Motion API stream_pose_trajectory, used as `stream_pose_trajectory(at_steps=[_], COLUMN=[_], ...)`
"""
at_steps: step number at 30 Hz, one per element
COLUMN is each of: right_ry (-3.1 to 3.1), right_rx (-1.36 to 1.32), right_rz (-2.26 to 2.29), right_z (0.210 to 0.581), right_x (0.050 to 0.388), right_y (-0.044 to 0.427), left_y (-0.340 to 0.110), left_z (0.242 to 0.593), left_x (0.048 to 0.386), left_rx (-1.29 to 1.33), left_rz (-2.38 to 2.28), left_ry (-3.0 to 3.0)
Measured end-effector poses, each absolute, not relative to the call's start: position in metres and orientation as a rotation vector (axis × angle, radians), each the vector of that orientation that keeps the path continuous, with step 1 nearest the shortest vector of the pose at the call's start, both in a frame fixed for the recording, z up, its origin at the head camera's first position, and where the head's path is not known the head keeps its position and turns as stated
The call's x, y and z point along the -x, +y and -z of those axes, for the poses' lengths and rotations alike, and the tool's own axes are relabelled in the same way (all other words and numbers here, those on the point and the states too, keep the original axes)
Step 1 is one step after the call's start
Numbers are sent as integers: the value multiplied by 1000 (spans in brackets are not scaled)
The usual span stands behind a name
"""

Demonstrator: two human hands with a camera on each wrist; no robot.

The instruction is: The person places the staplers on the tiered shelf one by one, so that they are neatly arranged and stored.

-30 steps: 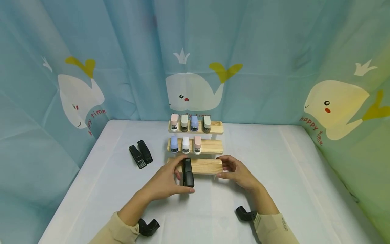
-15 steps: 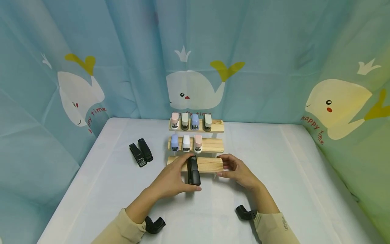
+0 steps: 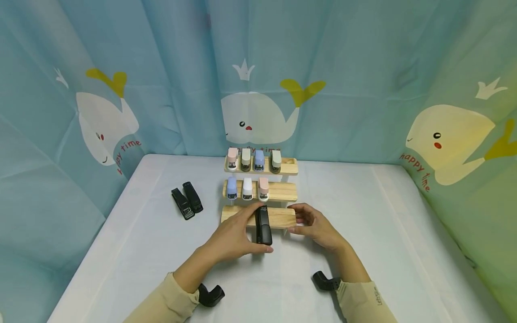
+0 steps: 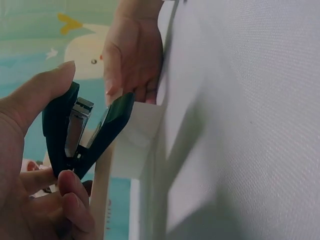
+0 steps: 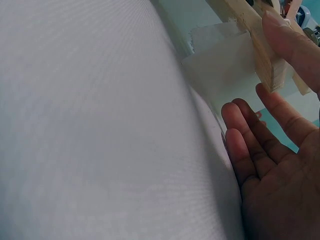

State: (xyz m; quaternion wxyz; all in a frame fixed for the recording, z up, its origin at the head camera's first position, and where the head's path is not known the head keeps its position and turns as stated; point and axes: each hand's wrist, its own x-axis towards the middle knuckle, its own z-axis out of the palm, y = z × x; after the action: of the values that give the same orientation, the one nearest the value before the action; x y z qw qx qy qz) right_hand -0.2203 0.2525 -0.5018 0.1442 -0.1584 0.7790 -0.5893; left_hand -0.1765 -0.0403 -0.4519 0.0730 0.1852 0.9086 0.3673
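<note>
My left hand [image 3: 231, 237] grips a black stapler [image 3: 264, 225] by its two ends, thumb at the near end and fingers at the far end. In the left wrist view the stapler [image 4: 60, 130] shows its two arms spread in a V. It is over the bottom board [image 3: 282, 217] of a three-tier wooden rack; whether it touches the board I cannot tell. My right hand [image 3: 317, 228] holds that board's right end between thumb and fingers. In the right wrist view the thumb [image 5: 287, 40] lies along the board [image 5: 270, 65], and the lower fingers hang below it.
Small pastel staplers stand on the middle board [image 3: 282, 192] and the top board [image 3: 288, 166]. Two more black staplers [image 3: 187, 200] lie side by side on the white table [image 3: 363, 215], left of the rack. A blue whale-print curtain [image 3: 347, 125] closes off the back and sides.
My left hand has carried the black stapler to the right along the bottom board. My right hand has stayed at the board's right end.
</note>
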Motion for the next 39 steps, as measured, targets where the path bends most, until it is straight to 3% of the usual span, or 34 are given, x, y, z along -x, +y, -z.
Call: stream_pose_trajectory(at_steps=[25, 39], right_ry=[2239, 2247], right_rx=[470, 457], right_rz=[1693, 1689], right_z=[502, 502], right_x=[221, 221], right_y=[254, 254], left_y=[-26, -18], left_z=[442, 442], left_x=[186, 184], left_rx=[-665, -589], left_rz=[-946, -964], left_ry=[2616, 2610])
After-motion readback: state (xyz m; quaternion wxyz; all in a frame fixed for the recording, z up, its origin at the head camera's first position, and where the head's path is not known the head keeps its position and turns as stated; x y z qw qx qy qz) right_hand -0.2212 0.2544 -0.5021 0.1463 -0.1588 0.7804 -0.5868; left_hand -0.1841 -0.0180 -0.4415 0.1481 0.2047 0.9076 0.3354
